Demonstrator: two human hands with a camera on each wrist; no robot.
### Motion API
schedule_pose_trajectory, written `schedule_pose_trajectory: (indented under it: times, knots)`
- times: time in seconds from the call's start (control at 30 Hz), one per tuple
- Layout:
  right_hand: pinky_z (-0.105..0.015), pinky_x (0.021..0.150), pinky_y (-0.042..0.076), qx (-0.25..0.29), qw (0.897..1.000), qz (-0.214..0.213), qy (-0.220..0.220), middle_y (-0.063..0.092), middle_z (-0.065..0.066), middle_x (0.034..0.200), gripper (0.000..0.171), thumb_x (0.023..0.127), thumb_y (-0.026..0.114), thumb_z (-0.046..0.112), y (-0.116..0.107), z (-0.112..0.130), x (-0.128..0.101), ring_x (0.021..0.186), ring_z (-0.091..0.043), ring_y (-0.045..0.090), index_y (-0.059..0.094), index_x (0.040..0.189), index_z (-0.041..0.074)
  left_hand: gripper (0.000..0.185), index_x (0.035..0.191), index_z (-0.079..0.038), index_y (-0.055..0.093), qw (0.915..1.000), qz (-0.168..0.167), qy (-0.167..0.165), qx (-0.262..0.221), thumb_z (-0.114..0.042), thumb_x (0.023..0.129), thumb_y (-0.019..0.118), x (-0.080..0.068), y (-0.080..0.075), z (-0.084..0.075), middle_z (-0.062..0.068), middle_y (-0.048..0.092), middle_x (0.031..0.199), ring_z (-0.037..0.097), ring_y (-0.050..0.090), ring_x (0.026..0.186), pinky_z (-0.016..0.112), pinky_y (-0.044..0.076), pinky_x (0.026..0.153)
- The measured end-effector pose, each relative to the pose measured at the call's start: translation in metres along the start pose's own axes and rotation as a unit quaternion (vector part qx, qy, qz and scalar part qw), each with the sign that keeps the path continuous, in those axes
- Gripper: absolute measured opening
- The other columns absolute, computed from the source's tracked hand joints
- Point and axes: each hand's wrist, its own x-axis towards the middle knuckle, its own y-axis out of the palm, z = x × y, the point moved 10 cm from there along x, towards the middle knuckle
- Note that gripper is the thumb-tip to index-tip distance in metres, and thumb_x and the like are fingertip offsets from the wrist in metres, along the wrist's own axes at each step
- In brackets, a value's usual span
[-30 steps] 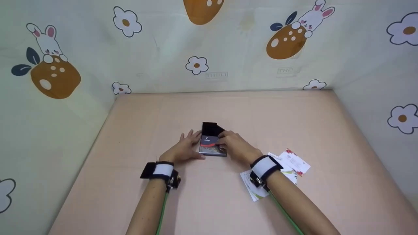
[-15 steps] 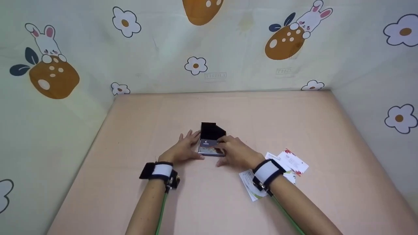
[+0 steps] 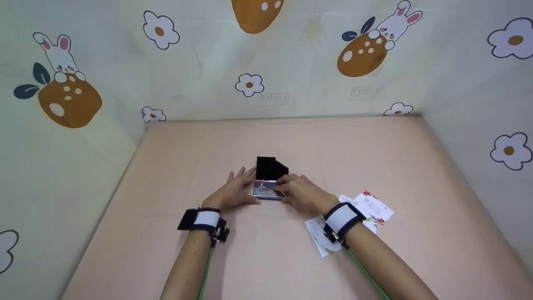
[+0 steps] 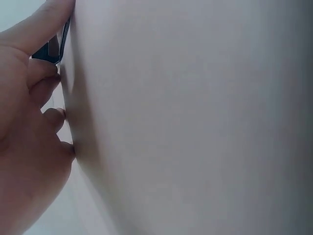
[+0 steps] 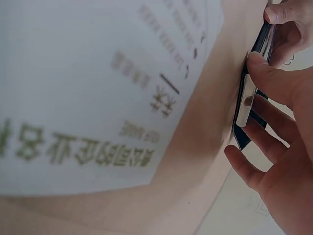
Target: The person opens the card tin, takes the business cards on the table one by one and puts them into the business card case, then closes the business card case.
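Observation:
A small card case stands in the middle of the table with its black lid (image 3: 268,167) raised at the back. In its tray lies a printed card (image 3: 263,188), dark with a pictured lower part. My left hand (image 3: 232,191) holds the case's left side, thumb at the near corner, other fingers spread on the tabletop. My right hand (image 3: 306,192) grips the case's right side, with fingertips over the card and the thumb at the near edge. From the right wrist, the case's silvery end (image 5: 248,98) shows between thumb and fingers; the right fingers partly cover the card.
Several white business cards lie fanned out under and beside my right forearm, one with red flowers (image 3: 373,207) and one with green marks (image 3: 322,237). A large white card (image 5: 98,98) fills much of the right wrist view. Patterned walls (image 3: 200,83) border the pinkish tabletop (image 3: 200,146).
The card has tipped down flatter into the case, showing less of its face. My right hand has shifted slightly nearer, and its thumb moved out and back to the case. My left hand stays put.

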Motion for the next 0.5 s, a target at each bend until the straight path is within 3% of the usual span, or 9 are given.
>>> schedule_pose_trajectory:
  times: [0.3,0.5]
  knots:
    - [-0.051,0.11,0.045,-0.002,1.0,0.005,-0.001,0.059,-0.009,0.142,0.042,0.094,0.068,0.014,0.0014,-0.0023,0.001,0.129,-0.029,0.057,0.065,0.135,0.016,0.098,0.157,-0.004,0.025,1.0,-0.004,0.006,0.004,-0.033,0.083,0.081,0.0001,0.0015,-0.0012,0.0,0.012,0.17,0.033,-0.002,0.158,0.054,-0.012,0.127]
    - [-0.052,0.11,0.045,0.003,1.0,0.002,-0.008,0.06,-0.011,0.14,0.04,0.094,0.068,0.01,-0.0026,-0.0016,0.0005,0.129,-0.031,0.057,0.067,0.133,0.014,0.101,0.16,-0.016,0.02,0.9999,0.001,-0.012,-0.005,-0.033,0.082,0.082,-0.0001,0.0008,0.0008,0.001,0.017,0.168,0.028,-0.004,0.158,0.051,-0.014,0.127]
